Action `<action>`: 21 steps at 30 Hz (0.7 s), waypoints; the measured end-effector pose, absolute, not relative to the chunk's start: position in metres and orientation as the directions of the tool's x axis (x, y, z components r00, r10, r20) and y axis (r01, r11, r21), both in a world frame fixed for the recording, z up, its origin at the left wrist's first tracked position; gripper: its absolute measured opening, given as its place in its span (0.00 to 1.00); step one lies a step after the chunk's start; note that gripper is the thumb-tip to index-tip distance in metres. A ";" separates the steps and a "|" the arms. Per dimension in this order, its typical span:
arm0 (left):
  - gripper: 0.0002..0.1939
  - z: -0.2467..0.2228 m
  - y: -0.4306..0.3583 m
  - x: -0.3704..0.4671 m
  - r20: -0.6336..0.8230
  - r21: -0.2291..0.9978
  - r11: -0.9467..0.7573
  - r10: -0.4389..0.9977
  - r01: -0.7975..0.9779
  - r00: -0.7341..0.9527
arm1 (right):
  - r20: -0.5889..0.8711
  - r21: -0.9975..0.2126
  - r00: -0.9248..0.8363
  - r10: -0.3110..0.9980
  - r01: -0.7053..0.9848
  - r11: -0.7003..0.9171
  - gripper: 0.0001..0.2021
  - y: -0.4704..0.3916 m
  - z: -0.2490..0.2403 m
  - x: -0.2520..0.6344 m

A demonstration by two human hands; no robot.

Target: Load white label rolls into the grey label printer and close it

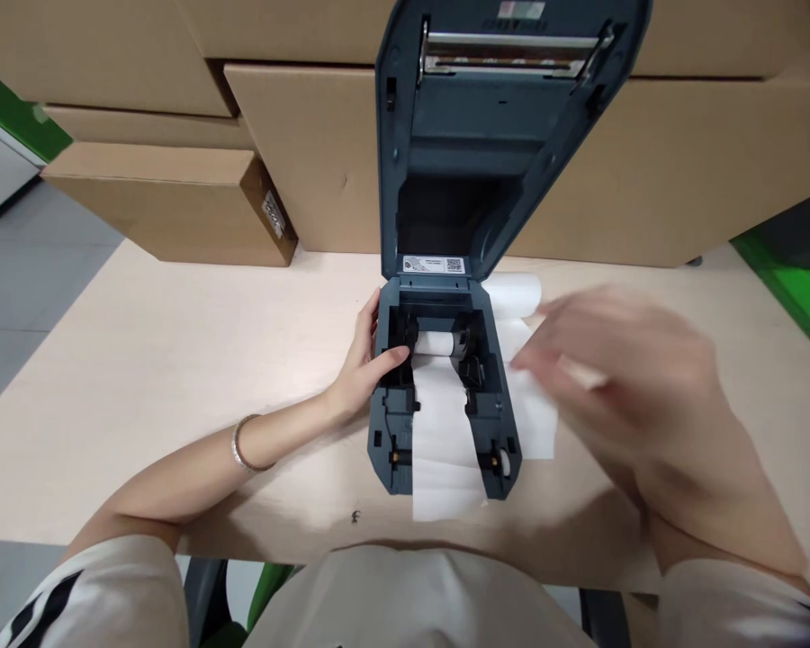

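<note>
A dark grey label printer (384, 432) stands on the table with its lid (499, 117) raised. Inside sits a small white paper roll (435, 344), and its paper strip (445, 441) runs over the roller and out past the front edge. My left hand (365, 364) clasps the printer's left wall, thumb over the rim and fingers along the outside. To the right of the printer, my right hand (621, 369) is raised and smeared by motion; whether it holds anything is unclear. Behind it lies a second white paper roll (514, 293) with a loose sheet (536, 418) reaching forward.
Large cardboard boxes (648, 171) line the back of the pale wooden table (108, 360). A flatter carton (168, 202) rests at the back left. Something green and black (800, 270) stands at the right edge. A small dark mark (355, 517) shows near the front.
</note>
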State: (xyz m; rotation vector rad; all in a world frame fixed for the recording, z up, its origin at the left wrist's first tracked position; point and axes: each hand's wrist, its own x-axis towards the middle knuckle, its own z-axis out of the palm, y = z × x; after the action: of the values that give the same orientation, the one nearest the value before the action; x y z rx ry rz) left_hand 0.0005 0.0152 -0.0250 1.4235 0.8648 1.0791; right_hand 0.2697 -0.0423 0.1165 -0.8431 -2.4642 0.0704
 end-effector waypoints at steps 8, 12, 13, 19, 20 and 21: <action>0.48 -0.025 0.016 0.001 0.113 0.993 -0.094 0.946 -0.078 0.304 | 0.587 -0.695 0.146 0.796 0.596 0.403 0.16 0.071 0.051 0.318; 0.46 -0.023 0.014 0.007 0.087 0.984 -0.045 0.964 -0.171 0.251 | 0.264 -0.940 -0.053 0.963 0.211 0.269 0.39 0.077 0.038 0.309; 0.45 -0.023 0.013 0.009 0.084 0.980 -0.037 0.968 -0.198 0.236 | 0.205 -0.965 -0.118 0.972 0.139 0.221 0.40 0.076 0.039 0.305; 0.33 -0.025 0.018 0.016 0.089 0.933 -0.027 0.983 -0.358 0.158 | 0.162 -0.980 -0.211 0.964 0.078 0.182 0.28 0.078 0.046 0.306; 0.33 -0.028 0.020 0.016 0.082 0.929 -0.022 0.986 -0.370 0.147 | 0.183 -0.971 -0.214 0.959 0.114 0.211 0.29 0.079 0.045 0.309; 0.33 -0.031 0.022 0.015 0.073 0.927 -0.017 0.988 -0.375 0.135 | 0.205 -0.956 -0.222 0.953 0.165 0.244 0.32 0.079 0.045 0.313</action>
State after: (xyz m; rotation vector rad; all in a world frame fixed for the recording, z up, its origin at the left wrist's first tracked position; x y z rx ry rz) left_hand 0.0155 0.0218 -0.0309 1.0224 0.7988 1.2913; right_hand 0.3125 0.0793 0.0453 -1.0672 -1.6015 1.0826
